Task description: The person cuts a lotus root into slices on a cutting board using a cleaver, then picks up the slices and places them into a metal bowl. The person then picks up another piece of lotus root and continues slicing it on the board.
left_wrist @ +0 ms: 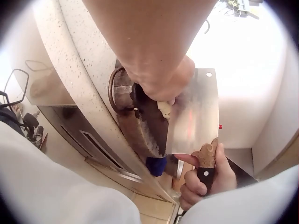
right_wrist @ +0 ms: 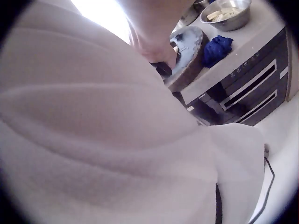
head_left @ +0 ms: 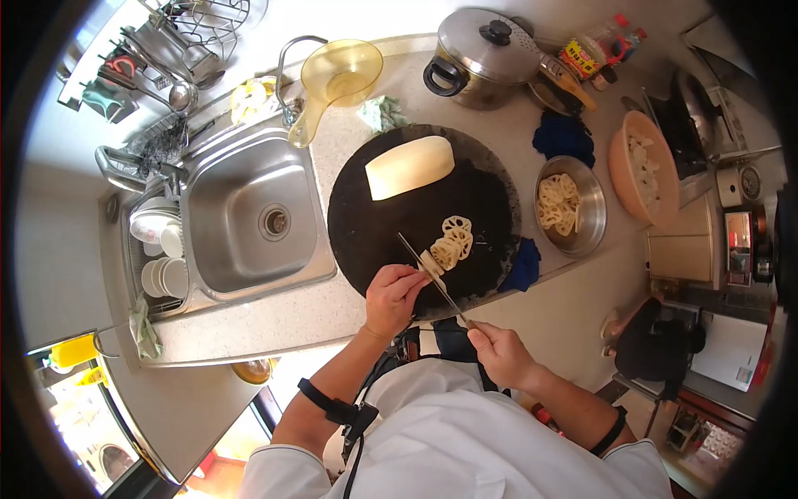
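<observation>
My right hand (head_left: 501, 353) grips a cleaver by its dark handle (left_wrist: 205, 174). The broad blade (left_wrist: 194, 116) stands upright, seen nearly edge-on from the head. On its left, my left hand (head_left: 392, 298) holds a piece of lotus root (left_wrist: 163, 109) down on the round dark chopping board (head_left: 374, 233), fingertips close by the blade; the hand hides most of that piece. Cut lotus root slices (head_left: 455, 241) lie overlapping just right of the blade. Farther back on the board rests a thick, pale, peeled vegetable piece (head_left: 410, 167).
A steel bowl of lotus slices (head_left: 586, 235) and a pink basin (head_left: 665, 195) stand at right, near blue cloths (head_left: 564, 140). Left is the sink (head_left: 249, 208). Behind are a yellow ladle (head_left: 341, 73) and a lidded pot (head_left: 482, 62). Another person (head_left: 657, 339) is far right.
</observation>
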`<state>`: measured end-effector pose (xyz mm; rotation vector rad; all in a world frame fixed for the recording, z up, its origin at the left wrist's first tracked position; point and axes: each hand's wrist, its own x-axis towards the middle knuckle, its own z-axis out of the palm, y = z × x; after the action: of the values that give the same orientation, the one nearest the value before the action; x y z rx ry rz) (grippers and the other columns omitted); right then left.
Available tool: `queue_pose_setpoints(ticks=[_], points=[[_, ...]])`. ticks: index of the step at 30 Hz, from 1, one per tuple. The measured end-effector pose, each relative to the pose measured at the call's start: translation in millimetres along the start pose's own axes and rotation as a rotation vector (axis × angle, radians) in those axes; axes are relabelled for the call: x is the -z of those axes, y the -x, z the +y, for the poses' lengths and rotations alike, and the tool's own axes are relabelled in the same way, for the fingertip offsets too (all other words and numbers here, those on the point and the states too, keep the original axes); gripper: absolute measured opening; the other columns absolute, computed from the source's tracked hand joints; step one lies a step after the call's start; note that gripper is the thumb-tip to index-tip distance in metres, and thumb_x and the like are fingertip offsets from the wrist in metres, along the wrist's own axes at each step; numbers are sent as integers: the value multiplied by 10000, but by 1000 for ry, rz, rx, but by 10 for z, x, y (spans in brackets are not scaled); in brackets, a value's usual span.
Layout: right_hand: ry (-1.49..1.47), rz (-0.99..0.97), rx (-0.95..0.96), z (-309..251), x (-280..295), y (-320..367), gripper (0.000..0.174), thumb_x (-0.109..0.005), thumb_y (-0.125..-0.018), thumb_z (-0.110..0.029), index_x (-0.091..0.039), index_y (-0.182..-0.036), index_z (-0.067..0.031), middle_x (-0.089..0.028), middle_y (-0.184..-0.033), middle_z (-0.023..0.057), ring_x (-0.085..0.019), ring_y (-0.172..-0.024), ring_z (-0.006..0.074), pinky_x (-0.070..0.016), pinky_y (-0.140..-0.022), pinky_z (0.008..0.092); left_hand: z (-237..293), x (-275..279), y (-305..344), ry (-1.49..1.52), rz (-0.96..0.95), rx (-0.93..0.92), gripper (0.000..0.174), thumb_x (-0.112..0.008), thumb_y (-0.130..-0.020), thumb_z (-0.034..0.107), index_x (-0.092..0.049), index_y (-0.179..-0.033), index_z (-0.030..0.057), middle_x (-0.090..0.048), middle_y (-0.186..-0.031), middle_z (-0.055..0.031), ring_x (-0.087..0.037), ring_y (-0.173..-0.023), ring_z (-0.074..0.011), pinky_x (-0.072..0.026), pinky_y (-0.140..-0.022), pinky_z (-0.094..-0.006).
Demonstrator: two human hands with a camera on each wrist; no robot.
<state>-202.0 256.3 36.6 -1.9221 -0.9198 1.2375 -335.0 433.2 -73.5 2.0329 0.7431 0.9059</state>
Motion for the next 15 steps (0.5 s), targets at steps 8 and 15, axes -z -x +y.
queue_pose_setpoints(ticks=[8,15], points=[[-49,-80,-187,254,-120,-349,415,-481,-1055,-318,-642,-1204,34,-693,-892,223,-675,-814,337,-516,-756,367,-30,-40,-10,34,0,0,125,-809,-761,74,-761,-874,55,-701,-863,-68,-670,-803,-258,-549,-706,-357],[-24,44,-73,-4,38,-218,422,-521,-1033,-328,-649,-1203,35,-690,-811,199,-681,-778,319,-526,-735,372,9,5,-51,22,-25,94,149,-830,-727,53,-743,-848,45,-712,-867,-92,-685,-799,-259,-554,-700,-347]])
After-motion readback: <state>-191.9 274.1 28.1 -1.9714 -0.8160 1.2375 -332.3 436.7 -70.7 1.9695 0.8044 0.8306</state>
